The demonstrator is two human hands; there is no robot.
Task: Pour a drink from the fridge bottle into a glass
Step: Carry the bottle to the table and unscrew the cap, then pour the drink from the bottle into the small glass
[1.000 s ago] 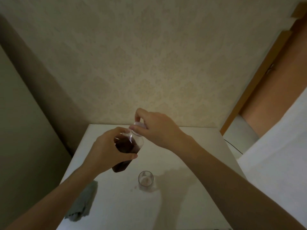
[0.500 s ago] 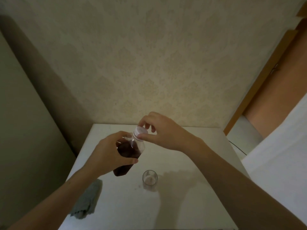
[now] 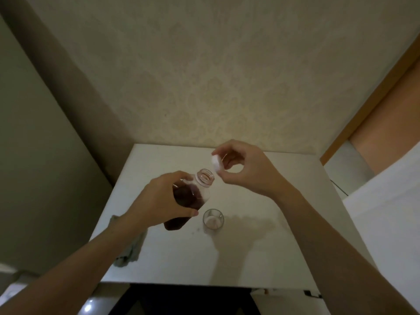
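Observation:
My left hand grips a clear plastic bottle holding dark red-brown drink, held above the white table and tilted with its neck up and to the right. The bottle's threaded mouth is uncovered. My right hand pinches the white cap just above and to the right of the mouth. A small clear glass stands upright on the table, just below and right of the bottle's base. It looks empty.
A crumpled grey cloth lies near the table's left edge, partly under my left forearm. The table stands against a patterned wall. A white surface and a wooden door frame are on the right.
My right hand has taken the white cap off the bottle and lifted it up and to the right. The bottle's mouth now shows uncovered. The left hand keeps its grip.

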